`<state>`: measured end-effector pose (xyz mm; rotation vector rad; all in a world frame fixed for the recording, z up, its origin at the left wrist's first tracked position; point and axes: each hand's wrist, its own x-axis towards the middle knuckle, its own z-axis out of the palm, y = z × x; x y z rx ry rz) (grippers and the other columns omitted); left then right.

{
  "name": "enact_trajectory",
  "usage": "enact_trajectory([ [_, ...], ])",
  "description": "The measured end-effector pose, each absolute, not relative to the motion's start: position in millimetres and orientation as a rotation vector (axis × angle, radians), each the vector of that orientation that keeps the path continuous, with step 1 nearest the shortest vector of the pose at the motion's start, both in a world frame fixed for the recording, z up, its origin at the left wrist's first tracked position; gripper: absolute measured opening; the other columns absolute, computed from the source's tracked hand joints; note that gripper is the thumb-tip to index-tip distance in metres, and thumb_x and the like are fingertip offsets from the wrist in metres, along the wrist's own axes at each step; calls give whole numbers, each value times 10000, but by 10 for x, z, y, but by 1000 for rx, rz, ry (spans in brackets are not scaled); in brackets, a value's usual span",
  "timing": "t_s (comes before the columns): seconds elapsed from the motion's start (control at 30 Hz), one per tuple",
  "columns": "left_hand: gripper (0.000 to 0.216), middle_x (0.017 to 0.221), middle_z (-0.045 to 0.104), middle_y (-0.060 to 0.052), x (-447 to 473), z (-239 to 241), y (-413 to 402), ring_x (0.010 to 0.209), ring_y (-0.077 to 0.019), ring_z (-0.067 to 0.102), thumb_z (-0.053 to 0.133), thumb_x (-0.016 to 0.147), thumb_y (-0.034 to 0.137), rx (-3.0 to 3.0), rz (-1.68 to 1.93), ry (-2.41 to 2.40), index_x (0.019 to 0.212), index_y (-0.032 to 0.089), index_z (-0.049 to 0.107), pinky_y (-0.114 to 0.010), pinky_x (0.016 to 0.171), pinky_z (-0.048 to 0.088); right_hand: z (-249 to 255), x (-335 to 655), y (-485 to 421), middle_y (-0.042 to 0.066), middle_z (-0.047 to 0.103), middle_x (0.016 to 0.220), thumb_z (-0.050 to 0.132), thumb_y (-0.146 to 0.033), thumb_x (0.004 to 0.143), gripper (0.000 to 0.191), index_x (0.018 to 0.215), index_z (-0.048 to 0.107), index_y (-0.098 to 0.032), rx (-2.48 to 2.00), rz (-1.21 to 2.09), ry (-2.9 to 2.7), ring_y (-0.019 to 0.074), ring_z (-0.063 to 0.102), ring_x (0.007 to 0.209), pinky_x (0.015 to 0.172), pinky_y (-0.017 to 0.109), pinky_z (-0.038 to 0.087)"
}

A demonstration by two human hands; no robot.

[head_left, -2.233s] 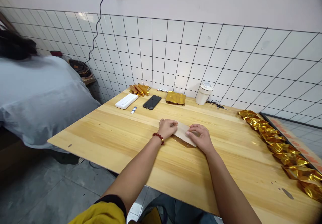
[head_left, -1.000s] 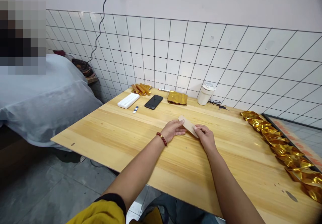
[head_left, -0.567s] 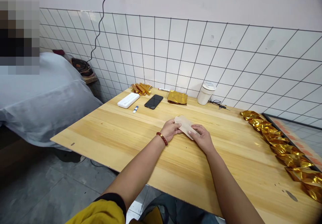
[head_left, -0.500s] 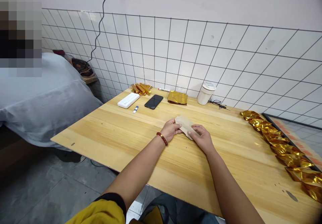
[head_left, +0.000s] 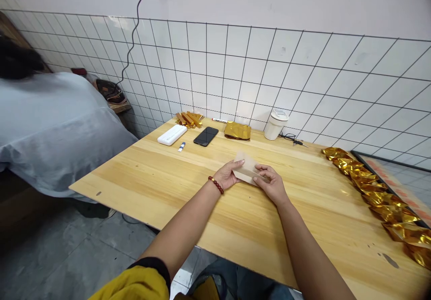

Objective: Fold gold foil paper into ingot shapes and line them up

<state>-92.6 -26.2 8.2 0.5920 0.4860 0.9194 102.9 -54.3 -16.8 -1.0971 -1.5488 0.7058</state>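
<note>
A small tan paper piece (head_left: 245, 167) is held just above the wooden table (head_left: 168, 183), between both hands. My left hand (head_left: 227, 174), with a red bead bracelet on its wrist, pinches the paper's left edge. My right hand (head_left: 271, 184) grips the right end, fingers curled over it. The paper looks folded and tilted up at the back.
At the table's far edge lie a white power bank (head_left: 171, 134), a black phone (head_left: 205, 136), gold foil packets (head_left: 237, 130), gold strips (head_left: 188, 119) and a white cup (head_left: 274, 124). A row of gold foil pieces (head_left: 377, 194) runs along the right. A person in grey (head_left: 50, 129) is at the left.
The paper lay flat under both hands at first. It has been lifted off the table, turned and folded between the fingers. The person at the left has leaned further into view.
</note>
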Motion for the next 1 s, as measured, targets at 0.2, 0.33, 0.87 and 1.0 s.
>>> enact_trajectory([
  [0.2,472,1004,756,-142,-888,28,-277,921,-234,712,865,581,131,692,986,454,1027,81,722,-358,933,513,-192,1026,-532,112,662,1122,773,-408,703,199,662,692,-231,-1113,655,-1519,289,608,1097,1031,491,417],
  [0.33,414,878,763,-103,-865,-26,-238,800,-202,712,893,561,188,664,1104,565,930,92,729,-334,841,543,-197,1044,-511,119,617,1217,784,-432,693,234,800,727,-232,-1152,521,-1464,296,555,1197,1072,491,392],
  [0.87,540,902,765,-111,-835,47,-305,828,-227,709,948,468,207,658,1150,615,949,102,727,-371,809,562,-173,1046,-453,47,767,974,918,-368,512,641,1080,649,-242,-1031,929,-915,237,720,903,879,416,573],
  [1.0,508,829,763,-91,-801,-3,-309,768,-199,700,957,440,220,719,1239,662,883,103,739,-340,796,548,-166,1064,-460,36,769,948,915,-373,533,599,1067,675,-243,-1003,977,-900,231,720,874,842,397,580],
])
